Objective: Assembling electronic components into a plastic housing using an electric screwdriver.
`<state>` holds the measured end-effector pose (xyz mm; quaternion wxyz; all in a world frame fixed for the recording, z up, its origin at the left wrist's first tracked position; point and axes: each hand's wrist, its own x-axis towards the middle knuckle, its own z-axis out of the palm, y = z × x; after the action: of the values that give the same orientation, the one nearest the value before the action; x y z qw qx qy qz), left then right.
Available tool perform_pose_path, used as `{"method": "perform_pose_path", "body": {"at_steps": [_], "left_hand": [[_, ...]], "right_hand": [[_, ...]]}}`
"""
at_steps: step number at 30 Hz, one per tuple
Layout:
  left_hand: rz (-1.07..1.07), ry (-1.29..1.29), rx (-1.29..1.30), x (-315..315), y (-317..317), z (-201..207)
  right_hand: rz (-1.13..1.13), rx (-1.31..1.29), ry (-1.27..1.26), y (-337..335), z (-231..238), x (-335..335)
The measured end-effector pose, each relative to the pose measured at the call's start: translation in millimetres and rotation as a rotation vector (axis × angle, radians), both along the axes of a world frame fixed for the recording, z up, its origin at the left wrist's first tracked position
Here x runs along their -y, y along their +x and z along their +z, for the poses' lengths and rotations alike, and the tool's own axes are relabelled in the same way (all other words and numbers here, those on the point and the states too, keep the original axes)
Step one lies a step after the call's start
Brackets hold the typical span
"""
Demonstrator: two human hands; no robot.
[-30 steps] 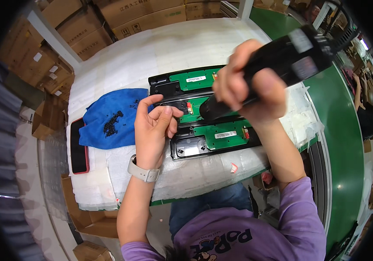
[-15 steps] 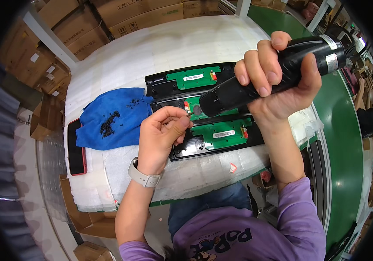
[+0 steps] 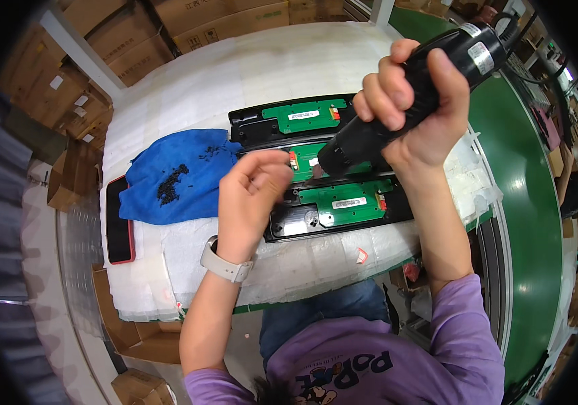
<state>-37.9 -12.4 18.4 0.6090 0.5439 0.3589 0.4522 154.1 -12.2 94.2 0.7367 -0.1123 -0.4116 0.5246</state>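
Note:
My right hand (image 3: 424, 111) is wrapped round a thick black electric screwdriver (image 3: 360, 142), slanting down and left over the middle of three black plastic panels. Its narrow end hides part of the green circuit board (image 3: 309, 152) in that panel; the bit cannot be made out clearly. Beside the screwdriver, my left hand (image 3: 248, 196) hovers over the panels' left part with bent, closed fingers. Motion smears its fingertips, so anything small between them is hidden. Similar boards lie in the far panel (image 3: 252, 128) and the near panel (image 3: 289, 223).
Left of the panels, a blue cloth (image 3: 147, 172) carries a pile of small black screws (image 3: 171, 185). A red-edged phone (image 3: 120, 229) lies partly under it. White padding (image 3: 289, 61) covers the table. Cardboard boxes (image 3: 235, 23) stand behind, and a cable (image 3: 535, 77) trails from the screwdriver.
The screwdriver has tilted more upright and its rear end has moved left with my right hand. My left fingers have drawn back up and left, away from its tip.

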Motion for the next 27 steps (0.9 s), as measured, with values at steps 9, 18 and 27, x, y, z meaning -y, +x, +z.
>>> {"method": "perform_pose_path", "body": {"at_steps": [9,18,27], "left_hand": [[0.149,0.078,0.143,-11,-13,3],[0.112,-0.035,-0.037,-11,-22,10],[0.194,0.027,-0.072,-23,-18,-10]], "right_hand": [[-0.254,0.568,0.034,-23,-9,1],[-0.233,0.580,-0.013,-38,-8,-11],[-0.205,0.655,0.047,-39,-8,-12]]}}
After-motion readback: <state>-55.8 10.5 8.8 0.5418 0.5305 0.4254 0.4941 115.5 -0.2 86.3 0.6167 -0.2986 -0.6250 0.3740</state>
